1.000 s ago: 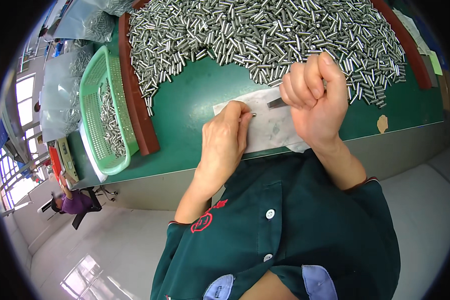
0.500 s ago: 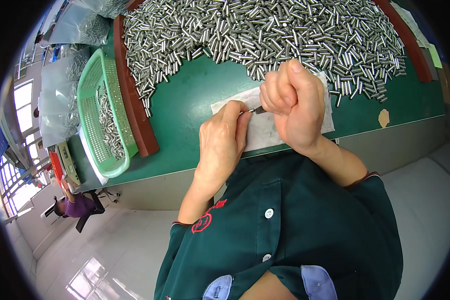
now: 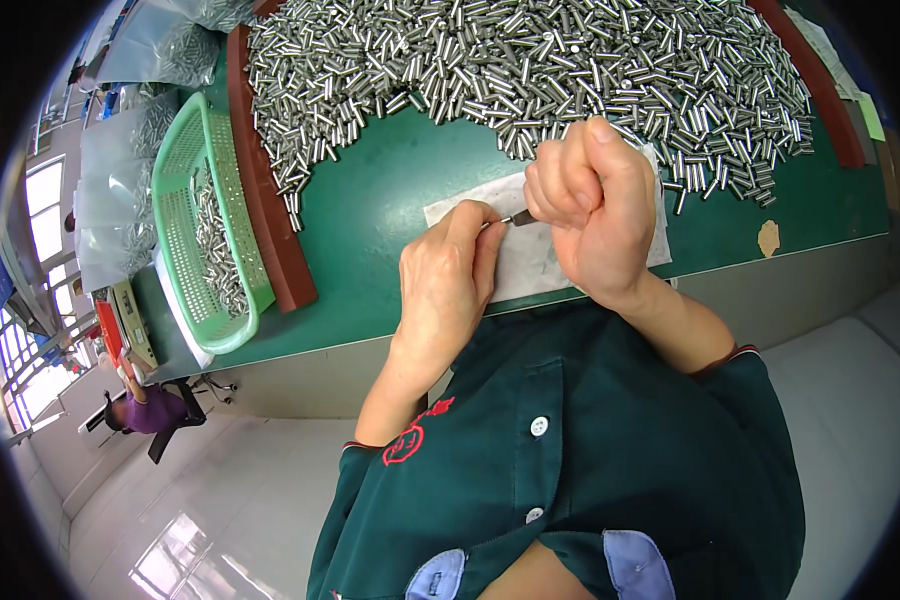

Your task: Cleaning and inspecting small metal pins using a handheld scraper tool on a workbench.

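Observation:
My left hand [image 3: 438,275] is closed in a pinch, thumb and forefinger together on a small metal pin [image 3: 487,225] that is mostly hidden by the fingers. Across from it, my right hand [image 3: 602,215] is curled in a fist around a slim tool with a flat dark metal end [image 3: 522,217]. The tool's tip points left at the left fingertips; whether it touches the pin is too small to tell. The tool's handle is hidden inside the fist. Both hands are over a white cloth [image 3: 530,268] on the green tabletop [image 3: 370,200].
A wide heap of shiny metal pins [image 3: 530,70] covers the table's far side, between reddish-brown bars [image 3: 270,200] at left and right. To the left stands a light-green basket [image 3: 232,338] with pins inside, beside clear bags [image 3: 115,190]. A seated person [image 3: 155,410] is at far left.
My right hand and the tool have shifted very slightly right, away from the left fingertips. The left hand stays almost in place, still pinching.

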`<action>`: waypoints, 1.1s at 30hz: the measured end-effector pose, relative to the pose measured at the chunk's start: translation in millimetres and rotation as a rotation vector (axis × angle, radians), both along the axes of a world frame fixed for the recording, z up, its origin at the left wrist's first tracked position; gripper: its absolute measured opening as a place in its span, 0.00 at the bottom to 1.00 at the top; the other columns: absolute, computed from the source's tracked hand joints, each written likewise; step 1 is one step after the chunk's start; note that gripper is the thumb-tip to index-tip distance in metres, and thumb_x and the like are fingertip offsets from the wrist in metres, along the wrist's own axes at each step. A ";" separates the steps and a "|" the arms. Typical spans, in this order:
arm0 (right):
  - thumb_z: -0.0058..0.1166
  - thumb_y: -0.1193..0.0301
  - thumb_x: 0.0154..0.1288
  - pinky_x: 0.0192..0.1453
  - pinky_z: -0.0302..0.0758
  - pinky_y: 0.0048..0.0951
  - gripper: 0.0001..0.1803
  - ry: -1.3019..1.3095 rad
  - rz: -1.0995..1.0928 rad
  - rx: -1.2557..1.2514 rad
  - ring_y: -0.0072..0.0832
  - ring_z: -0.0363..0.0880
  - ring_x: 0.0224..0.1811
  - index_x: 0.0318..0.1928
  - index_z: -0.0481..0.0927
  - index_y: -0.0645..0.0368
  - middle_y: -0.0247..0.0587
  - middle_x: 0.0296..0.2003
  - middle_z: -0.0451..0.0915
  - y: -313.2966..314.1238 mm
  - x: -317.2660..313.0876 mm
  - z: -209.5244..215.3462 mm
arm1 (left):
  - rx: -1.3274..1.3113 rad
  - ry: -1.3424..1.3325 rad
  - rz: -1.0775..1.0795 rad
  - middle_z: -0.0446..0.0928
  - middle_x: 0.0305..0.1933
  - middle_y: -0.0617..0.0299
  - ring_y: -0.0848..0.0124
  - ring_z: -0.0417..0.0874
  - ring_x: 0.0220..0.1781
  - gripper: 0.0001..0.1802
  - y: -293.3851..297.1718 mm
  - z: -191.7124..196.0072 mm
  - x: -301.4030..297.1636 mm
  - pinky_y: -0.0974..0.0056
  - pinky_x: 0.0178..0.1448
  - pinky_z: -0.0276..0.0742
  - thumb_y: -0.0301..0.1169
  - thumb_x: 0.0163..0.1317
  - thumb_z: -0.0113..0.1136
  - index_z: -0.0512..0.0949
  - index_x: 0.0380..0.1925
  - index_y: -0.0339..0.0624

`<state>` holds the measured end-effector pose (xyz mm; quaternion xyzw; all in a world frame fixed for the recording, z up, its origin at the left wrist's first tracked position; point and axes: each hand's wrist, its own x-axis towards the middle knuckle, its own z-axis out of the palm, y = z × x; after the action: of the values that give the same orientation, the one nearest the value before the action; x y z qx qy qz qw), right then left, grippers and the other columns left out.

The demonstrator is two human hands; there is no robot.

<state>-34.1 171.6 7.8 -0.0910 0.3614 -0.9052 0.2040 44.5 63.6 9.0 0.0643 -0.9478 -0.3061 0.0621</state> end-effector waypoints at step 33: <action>0.28 0.62 0.64 0.15 0.43 0.21 0.21 -0.026 -0.128 -0.115 0.16 0.40 0.09 0.13 0.53 0.50 0.26 0.07 0.50 7.2 -6.2 -0.3 | 1.796 -0.068 -0.053 0.70 0.29 0.58 0.84 0.51 0.15 0.04 -35.2 -10.5 2.3 0.78 0.21 0.50 0.29 0.60 0.48 0.70 0.33 0.41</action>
<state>-40.3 178.9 7.6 -0.0672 0.3113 -0.9368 0.1447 46.8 28.4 -1.6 0.0759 -0.3541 -0.9310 -0.0468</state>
